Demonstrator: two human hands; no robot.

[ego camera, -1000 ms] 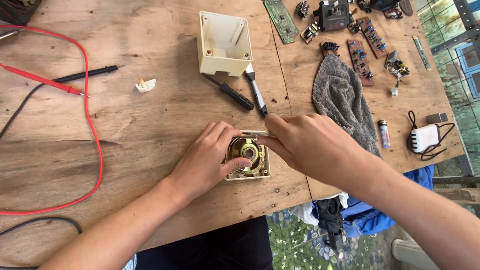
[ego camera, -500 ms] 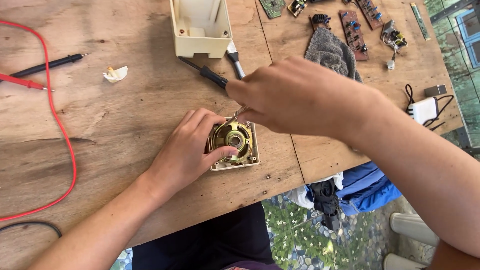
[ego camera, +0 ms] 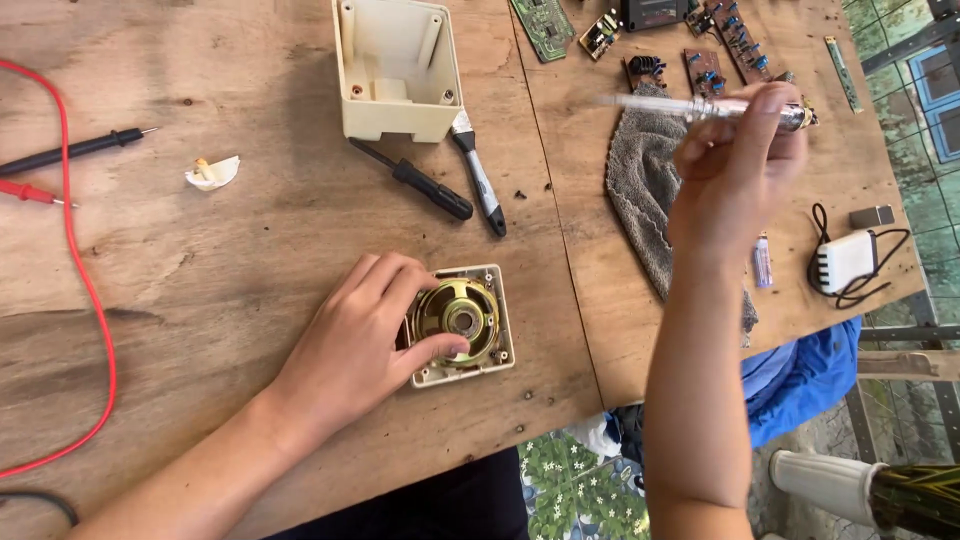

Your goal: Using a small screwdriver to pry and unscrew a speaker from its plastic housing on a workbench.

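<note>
Your left hand (ego camera: 350,350) is resting on the speaker (ego camera: 458,318) in its cream panel, fingers spread, thumb on the cone rim, pinning it to the desk (ego camera: 250,250). Your right hand (ego camera: 735,170) is pinching a clear-handled screwdriver (ego camera: 700,107), raised, lying crosswise. Speaker is sitting down-left of those fingers; left hand is nearer.

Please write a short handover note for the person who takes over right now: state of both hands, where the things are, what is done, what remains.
Left hand: rests on the small speaker in its cream square panel, thumb on the cone's edge.
Right hand: raised above the grey cloth, holding a clear-handled screwdriver.
Cream housing lies open, apart from the panel.
Done: housing removed.
Left: speaker is not yet out of the panel.
</note>
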